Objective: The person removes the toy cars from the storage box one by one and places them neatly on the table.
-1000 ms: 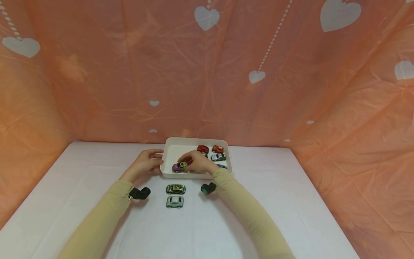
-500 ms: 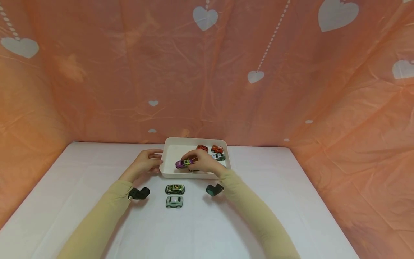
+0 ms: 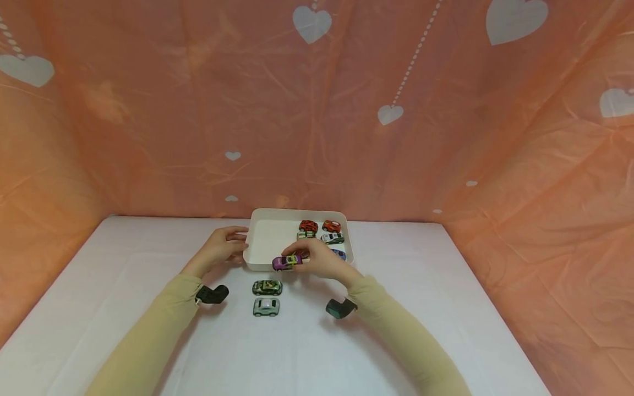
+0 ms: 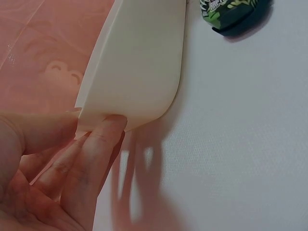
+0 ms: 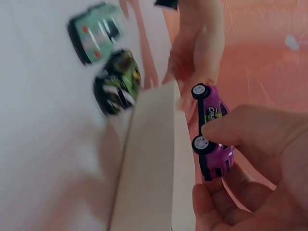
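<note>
A: Entry, right hand [image 3: 317,259]. What did it hold?

B: It pinched the purple toy car [image 3: 286,262] between thumb and fingertips. In the right wrist view the car [image 5: 211,130] sat on its side in the grip, wheels toward the camera, just above the near wall of the white tray [image 3: 269,234].

A: Position of the car relative to the tray?

B: At the near rim, over the front edge. Contact with the rim could not be told from either view.

A: Left hand [image 3: 221,248]?

B: It rested against the tray's left near corner. In the left wrist view the fingers [image 4: 103,139] lay fairly straight against the outer wall of the tray [image 4: 139,67], thumb at the rim; it steadied the tray, not clenched around anything.

A: Other items logged?

B: Inside the tray, at the far right: two red cars [image 3: 320,226], a white and green car [image 3: 332,238], and a blue car [image 3: 339,253] partly hidden behind the right hand. On the white desk [image 3: 148,258], just in front of the tray: a camouflage car [image 3: 267,287] and, nearer the person, a pale green car [image 3: 266,307], one behind the other, close but apart.
</note>
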A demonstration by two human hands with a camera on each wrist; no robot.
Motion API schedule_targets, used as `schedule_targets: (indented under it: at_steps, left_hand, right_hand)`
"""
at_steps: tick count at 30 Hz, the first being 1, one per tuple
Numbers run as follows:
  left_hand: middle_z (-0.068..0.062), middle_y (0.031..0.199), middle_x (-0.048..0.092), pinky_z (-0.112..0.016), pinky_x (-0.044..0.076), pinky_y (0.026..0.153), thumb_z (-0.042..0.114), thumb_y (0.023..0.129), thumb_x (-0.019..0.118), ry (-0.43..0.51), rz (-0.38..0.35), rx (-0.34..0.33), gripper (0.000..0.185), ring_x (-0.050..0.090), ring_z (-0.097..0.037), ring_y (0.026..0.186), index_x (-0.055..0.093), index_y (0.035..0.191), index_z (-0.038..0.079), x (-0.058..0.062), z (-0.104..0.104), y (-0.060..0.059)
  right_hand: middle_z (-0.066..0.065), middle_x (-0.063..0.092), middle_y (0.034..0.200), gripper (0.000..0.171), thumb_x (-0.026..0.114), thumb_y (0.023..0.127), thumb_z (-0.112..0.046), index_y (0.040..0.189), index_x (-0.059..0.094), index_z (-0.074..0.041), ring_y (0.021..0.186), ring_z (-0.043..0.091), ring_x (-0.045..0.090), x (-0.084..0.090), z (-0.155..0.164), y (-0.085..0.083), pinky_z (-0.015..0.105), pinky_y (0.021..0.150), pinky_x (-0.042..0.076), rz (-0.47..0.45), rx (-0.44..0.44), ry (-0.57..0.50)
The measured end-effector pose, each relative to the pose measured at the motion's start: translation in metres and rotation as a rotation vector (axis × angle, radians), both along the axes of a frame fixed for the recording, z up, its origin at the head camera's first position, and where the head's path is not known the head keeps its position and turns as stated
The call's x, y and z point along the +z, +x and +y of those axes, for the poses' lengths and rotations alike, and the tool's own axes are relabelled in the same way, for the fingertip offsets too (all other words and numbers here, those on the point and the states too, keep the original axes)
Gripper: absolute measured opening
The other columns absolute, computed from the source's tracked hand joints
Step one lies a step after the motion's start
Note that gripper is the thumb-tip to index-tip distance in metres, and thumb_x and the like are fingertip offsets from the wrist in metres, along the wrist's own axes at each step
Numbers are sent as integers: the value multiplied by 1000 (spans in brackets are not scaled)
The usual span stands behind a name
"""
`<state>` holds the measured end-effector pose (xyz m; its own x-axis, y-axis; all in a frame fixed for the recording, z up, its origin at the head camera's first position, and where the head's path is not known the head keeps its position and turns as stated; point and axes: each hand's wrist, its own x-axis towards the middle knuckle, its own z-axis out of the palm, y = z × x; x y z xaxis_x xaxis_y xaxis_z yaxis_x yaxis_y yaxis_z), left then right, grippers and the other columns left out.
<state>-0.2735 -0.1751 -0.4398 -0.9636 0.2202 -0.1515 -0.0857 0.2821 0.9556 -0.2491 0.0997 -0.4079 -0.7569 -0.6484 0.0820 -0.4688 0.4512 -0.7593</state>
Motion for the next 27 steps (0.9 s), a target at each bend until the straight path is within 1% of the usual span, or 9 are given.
schedule_targets:
  at_steps: [5,9,13,16,20,23,27]
  left_hand:
    - [-31,132,48,-33,57,65,1,93,58,7,-1,8,52,65,-20,85,39,140,-6,1,1,1]
    - [-32,131,48,-33,57,65,1,93,57,4,13,3,51,65,-21,86,39,140,-8,1,1,2]
    - [-32,131,48,-33,57,66,1,93,57,7,10,2,52,65,-25,89,38,140,-7,1,1,2]
    - [-32,132,47,-34,57,67,1,93,57,14,4,1,52,65,-28,91,37,141,-7,2,1,1]
    - [-33,133,46,-35,57,68,1,93,57,22,6,-3,53,65,-27,92,37,141,-8,3,0,1]
    - [-33,132,46,-35,57,68,1,93,57,17,10,-3,53,65,-25,90,37,140,-8,3,1,2]
    - [-33,133,46,-35,57,68,1,93,57,8,12,-4,52,65,-25,89,37,141,-8,3,1,2]
  right_hand:
    - [1,65,108,34,74,78,4,110,70,-7,98,11,59,-1,1,20,28,87,49,5,10,-11]
    - [0,65,106,35,75,77,5,110,70,-6,99,12,58,-4,1,35,26,88,49,6,15,-29]
    - [0,67,106,36,75,76,7,110,70,-7,98,12,59,-6,0,47,26,89,48,-12,25,-60]
    - [1,68,107,37,74,75,7,110,70,-6,99,14,60,-8,-1,55,27,89,48,-4,35,-71]
    - [-2,68,105,36,75,75,5,108,70,-7,100,12,58,-11,-3,65,27,89,48,-20,28,-65]
    - [-5,67,104,35,76,75,4,107,71,-9,98,8,57,-15,-4,72,25,89,47,-54,16,-68]
    - [-5,67,103,35,77,75,3,107,71,-9,95,5,57,-21,-6,81,23,88,47,-64,22,-78]
